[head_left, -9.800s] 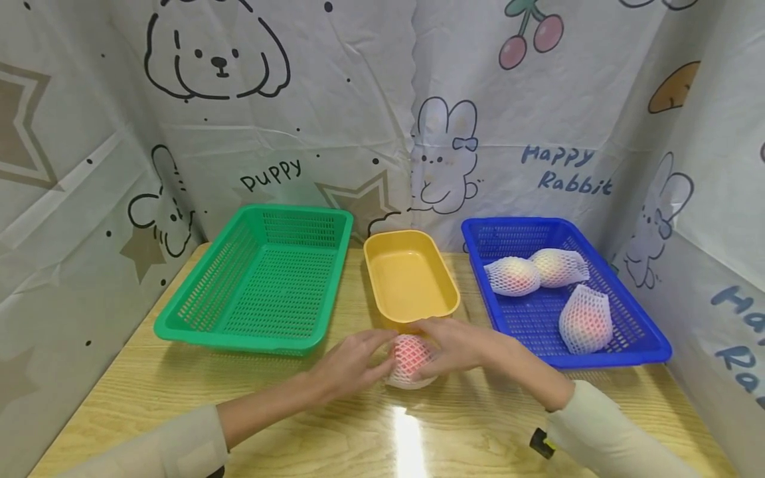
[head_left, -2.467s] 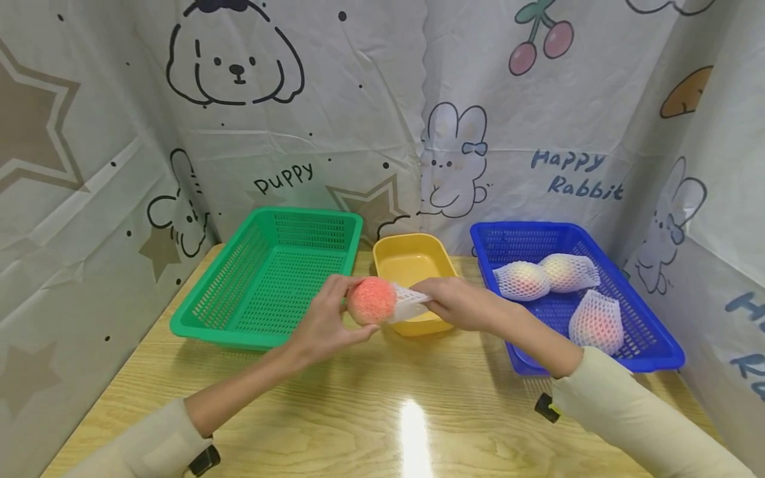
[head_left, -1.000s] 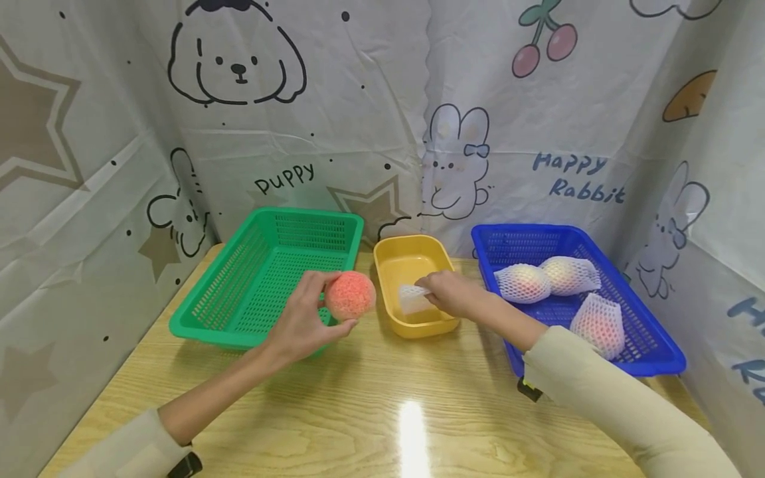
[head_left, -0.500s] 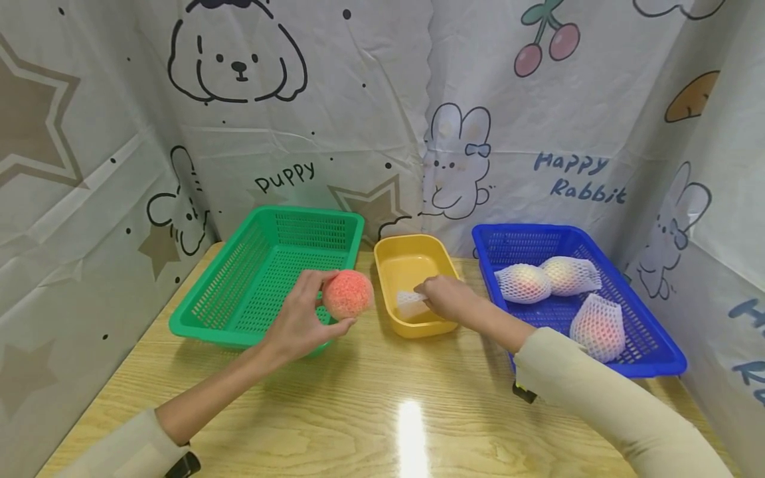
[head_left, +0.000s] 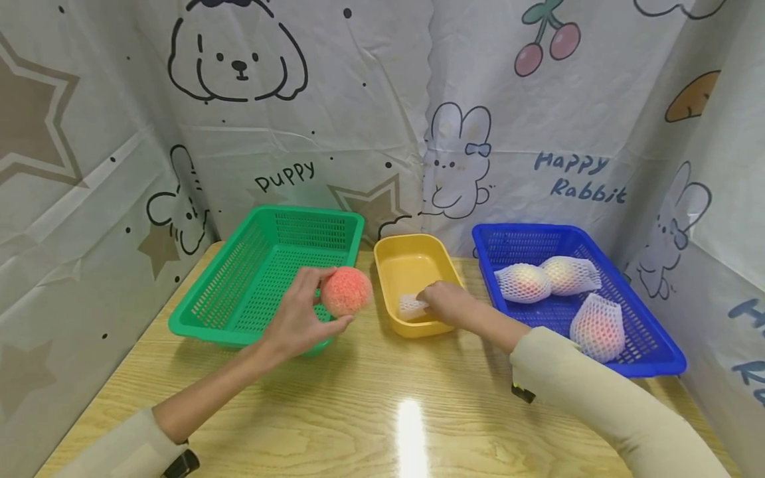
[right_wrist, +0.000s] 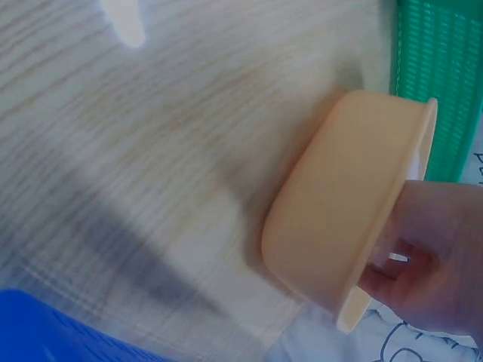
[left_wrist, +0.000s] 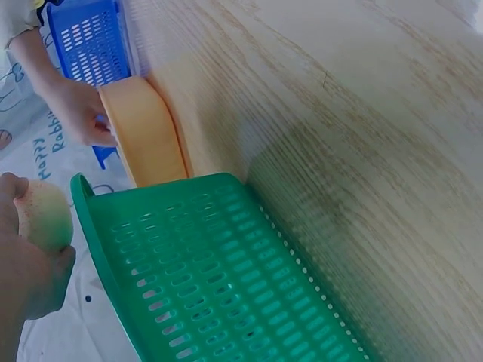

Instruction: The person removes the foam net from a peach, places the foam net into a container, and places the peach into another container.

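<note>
Gripping pink ball [head_left: 345,291] w/ L hand [head_left: 299,315] fingers, held up prob. to clear green basket [head_left: 209,337]; pinching white net [head_left: 409,307] w/ R hand [head_left: 448,303] fingers inside yellow tub [head_left: 409,259].

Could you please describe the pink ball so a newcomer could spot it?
Find the green basket on the table. By its right side, the left hand grips the ball. Unlike the netted pieces in the blue basket, it is bare.
</note>
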Demonstrator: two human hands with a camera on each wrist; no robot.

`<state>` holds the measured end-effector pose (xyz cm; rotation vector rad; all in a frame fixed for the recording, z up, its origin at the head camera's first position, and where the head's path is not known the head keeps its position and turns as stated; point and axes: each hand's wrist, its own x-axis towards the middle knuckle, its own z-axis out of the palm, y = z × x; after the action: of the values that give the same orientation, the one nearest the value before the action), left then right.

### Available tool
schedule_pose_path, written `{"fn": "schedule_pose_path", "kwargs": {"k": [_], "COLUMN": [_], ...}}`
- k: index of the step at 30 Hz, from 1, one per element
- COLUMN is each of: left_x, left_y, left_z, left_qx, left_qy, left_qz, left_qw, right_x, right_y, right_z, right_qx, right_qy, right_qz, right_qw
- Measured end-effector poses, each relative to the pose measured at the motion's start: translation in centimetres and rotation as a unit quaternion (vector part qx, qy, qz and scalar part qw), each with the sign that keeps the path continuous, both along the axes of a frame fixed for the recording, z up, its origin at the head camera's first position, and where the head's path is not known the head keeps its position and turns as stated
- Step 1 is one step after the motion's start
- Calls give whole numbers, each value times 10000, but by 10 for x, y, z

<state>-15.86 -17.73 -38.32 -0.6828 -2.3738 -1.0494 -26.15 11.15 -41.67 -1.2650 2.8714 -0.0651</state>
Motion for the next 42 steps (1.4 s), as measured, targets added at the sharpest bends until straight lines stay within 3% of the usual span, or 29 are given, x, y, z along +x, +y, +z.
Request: {"fn": "schedule_pose_path", "kwargs": {"k": [7, 12, 17, 22, 28, 35, 42], "left_x": [-2, -3, -4, -3, -1, -1, 0], "left_y": [-2, -4, -9, -14, -19, -25, -31], "left_z": [2, 1, 1, 1, 3, 4, 5], "left_qx": [40, 57, 59, 44, 80, 65, 149], "left_qy": [-122, -166, -209, -287, -274, -329, -519], "left_qz": [28, 104, 198, 271, 338, 483, 577], "left_qw": [9999, 9998, 9996, 9992, 9990, 9983, 9969], "right_x": [-8, -8, -7, -6, -9, -11, -4], "right_y": [1, 0, -2, -4, -4, -3, -7], "right_z": [4, 9, 15, 19, 23, 26, 34], "right_qx": [451, 654, 629, 705, 389, 270, -362], "right_qy": [-710, -1116, -1767, -2127, -1838, -1115, -192], "right_qz": [236, 139, -215, -531, -198, -181, -6], "right_qw": [9962, 9915, 9820, 9731, 9820, 9932, 9992]}}
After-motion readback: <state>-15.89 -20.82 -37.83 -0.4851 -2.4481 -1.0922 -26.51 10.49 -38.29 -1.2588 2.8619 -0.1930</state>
